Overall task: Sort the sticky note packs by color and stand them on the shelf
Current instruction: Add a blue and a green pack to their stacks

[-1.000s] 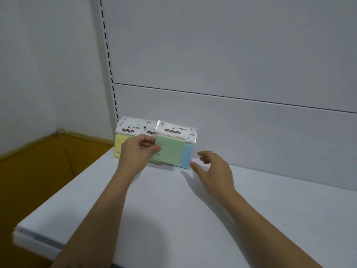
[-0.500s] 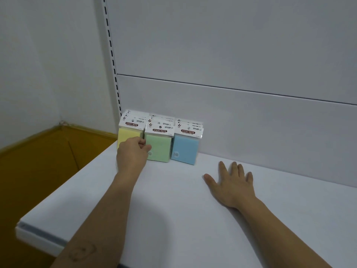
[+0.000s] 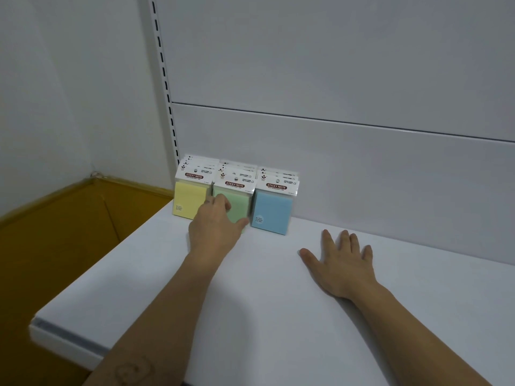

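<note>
White shelf (image 3: 250, 316), front edge nearest the person, both bare forearms reaching over it. Right hand (image 3: 341, 263): flat on the shelf, palm down, fingers spread, holding nothing, well apart from the packs and to their right. Left hand (image 3: 216, 227): further in, fingertips on the face of the front green sticky note pack (image 3: 239, 203), thumb out toward its lower right corner; gripping or merely pressing, cannot tell. It is the nearer hand for any straightening. Yellow sticky note packs (image 3: 189, 199) just to the left, blue sticky note packs (image 3: 271, 210) just to the right. All stand upright, header cards on top, faces toward the person; each colour's file runs front to back, ending at the back panel (image 3: 362, 168). Sorting appears complete.
</note>
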`<action>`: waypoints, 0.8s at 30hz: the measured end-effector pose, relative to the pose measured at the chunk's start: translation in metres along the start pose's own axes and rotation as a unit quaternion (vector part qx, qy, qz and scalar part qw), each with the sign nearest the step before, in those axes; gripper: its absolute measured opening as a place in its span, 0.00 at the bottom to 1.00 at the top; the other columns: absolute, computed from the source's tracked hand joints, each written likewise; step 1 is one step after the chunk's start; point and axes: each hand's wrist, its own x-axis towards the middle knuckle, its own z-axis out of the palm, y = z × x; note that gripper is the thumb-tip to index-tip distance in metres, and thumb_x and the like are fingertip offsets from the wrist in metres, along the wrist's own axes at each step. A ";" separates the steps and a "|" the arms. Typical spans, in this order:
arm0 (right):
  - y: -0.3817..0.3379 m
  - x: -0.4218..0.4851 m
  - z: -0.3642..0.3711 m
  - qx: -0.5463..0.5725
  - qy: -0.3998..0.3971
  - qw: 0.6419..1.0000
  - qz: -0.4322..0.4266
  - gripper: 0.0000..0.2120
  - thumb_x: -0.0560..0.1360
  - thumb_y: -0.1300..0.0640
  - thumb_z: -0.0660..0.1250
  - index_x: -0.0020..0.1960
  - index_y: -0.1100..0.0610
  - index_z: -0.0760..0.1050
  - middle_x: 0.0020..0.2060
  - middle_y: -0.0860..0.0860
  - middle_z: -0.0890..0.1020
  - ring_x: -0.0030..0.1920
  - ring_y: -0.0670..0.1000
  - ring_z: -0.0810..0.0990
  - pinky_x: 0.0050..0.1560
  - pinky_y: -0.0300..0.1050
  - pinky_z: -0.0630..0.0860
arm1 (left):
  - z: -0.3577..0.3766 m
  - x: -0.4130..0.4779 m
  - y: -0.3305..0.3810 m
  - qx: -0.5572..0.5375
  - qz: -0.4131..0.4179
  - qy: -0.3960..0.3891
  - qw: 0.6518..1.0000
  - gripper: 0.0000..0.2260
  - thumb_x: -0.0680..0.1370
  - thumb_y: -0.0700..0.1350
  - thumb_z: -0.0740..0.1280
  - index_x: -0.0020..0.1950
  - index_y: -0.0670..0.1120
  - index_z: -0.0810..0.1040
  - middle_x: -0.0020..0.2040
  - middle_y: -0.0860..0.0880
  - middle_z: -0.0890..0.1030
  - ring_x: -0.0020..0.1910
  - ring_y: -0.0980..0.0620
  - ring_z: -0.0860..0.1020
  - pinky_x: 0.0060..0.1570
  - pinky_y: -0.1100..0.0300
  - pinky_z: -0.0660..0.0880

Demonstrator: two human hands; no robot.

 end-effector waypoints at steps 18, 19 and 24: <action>0.018 0.001 -0.055 0.051 0.095 0.994 -0.035 0.39 0.74 0.29 0.51 0.78 0.46 0.46 0.78 0.52 0.46 0.78 0.53 0.43 0.75 0.61 0.42 | 0.001 -0.016 0.056 -0.018 0.236 0.003 0.972 0.17 0.71 0.53 0.73 0.55 0.46 0.78 0.52 0.48 0.79 0.54 0.45 0.75 0.52 0.53 0.70; 0.023 0.000 -0.061 0.040 0.104 0.993 -0.037 0.39 0.74 0.29 0.51 0.78 0.45 0.45 0.78 0.52 0.46 0.78 0.53 0.43 0.75 0.61 0.42 | 0.002 -0.017 0.063 -0.013 0.257 -0.006 0.966 0.19 0.70 0.55 0.73 0.56 0.47 0.78 0.53 0.49 0.79 0.55 0.45 0.75 0.53 0.53 0.70; 0.067 -0.019 -0.082 0.004 0.129 0.991 -0.022 0.39 0.74 0.30 0.51 0.78 0.45 0.44 0.78 0.52 0.46 0.78 0.53 0.42 0.75 0.61 0.41 | 0.006 -0.028 0.114 0.010 0.335 -0.096 0.937 0.26 0.74 0.62 0.66 0.68 0.51 0.72 0.65 0.53 0.74 0.67 0.50 0.67 0.64 0.54 0.62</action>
